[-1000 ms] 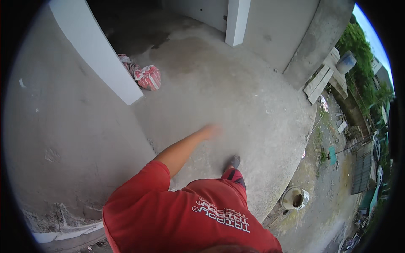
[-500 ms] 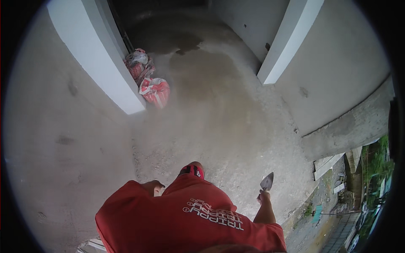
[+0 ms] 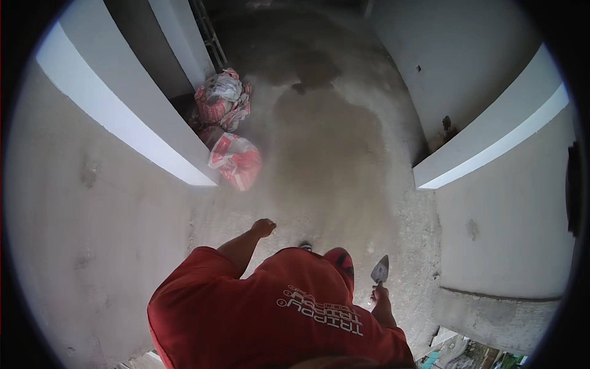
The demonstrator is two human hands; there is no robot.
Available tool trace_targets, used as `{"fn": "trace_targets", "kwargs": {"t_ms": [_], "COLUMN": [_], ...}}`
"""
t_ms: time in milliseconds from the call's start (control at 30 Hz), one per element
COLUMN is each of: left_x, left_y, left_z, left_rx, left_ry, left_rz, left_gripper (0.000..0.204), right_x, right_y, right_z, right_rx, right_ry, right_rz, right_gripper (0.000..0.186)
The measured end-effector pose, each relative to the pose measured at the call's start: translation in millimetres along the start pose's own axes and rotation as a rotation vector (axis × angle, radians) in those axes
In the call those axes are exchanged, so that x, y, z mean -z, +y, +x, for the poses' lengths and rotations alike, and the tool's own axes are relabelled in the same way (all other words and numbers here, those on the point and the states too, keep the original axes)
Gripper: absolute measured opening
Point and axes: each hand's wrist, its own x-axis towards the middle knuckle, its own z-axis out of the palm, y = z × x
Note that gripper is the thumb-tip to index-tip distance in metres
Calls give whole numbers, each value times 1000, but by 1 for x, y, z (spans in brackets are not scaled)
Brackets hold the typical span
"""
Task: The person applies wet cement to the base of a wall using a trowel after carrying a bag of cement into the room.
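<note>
My right hand grips a pointed trowel by its handle, with the grey metal blade angled up and away from me. My left hand hangs in front of my body, its fingers curled in and nothing visible in them. Below both hands lies a rough concrete floor. A red-and-white sack, bulging and crumpled, rests beyond my left hand by the foot of the left wall.
More crumpled sacks and plastic are heaped behind the first one. A white-edged wall end stands on the left, another on the right, framing an opening. Inside, a damp patch darkens the floor. A ladder-like frame leans farther back.
My view has swung right and moved closer to the opening. My left arm has swung forward into clear sight. The trowel stays in my right hand.
</note>
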Motion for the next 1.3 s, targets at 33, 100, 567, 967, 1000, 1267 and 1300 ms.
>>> {"fn": "trace_targets", "kwargs": {"t_ms": [33, 100, 567, 967, 1000, 1267, 1300], "left_x": [30, 134, 208, 361, 401, 812, 825], "left_y": [97, 192, 87, -2, -3, 251, 242], "left_z": [61, 136, 326, 530, 588, 829, 834], "left_rx": [-188, -421, 705, 930, 845, -69, -53], "left_ry": [200, 307, -454, -218, -115, 694, 704], "left_rz": [-148, -119, -179, -374, -341, -750, -807], "left_gripper": [32, 35, 52, 52, 51, 36, 36], "right_x": [29, -21, -160, -464, -493, -530, -560], "right_y": [11, 8, -584, -1166, -1176, -1297, -1325], "right_z": [18, 41, 217, 214, 233, 313, 312], "right_rx": [-82, -217, -41, 474, 403, 18, 33], "right_ry": [7, -69, -124, -35, -78, -149, -174], "right_rz": [9, -72, -250, -298, -292, -1055, -1149], "right_gripper": [46, 48, 58, 60, 47, 34, 33]}}
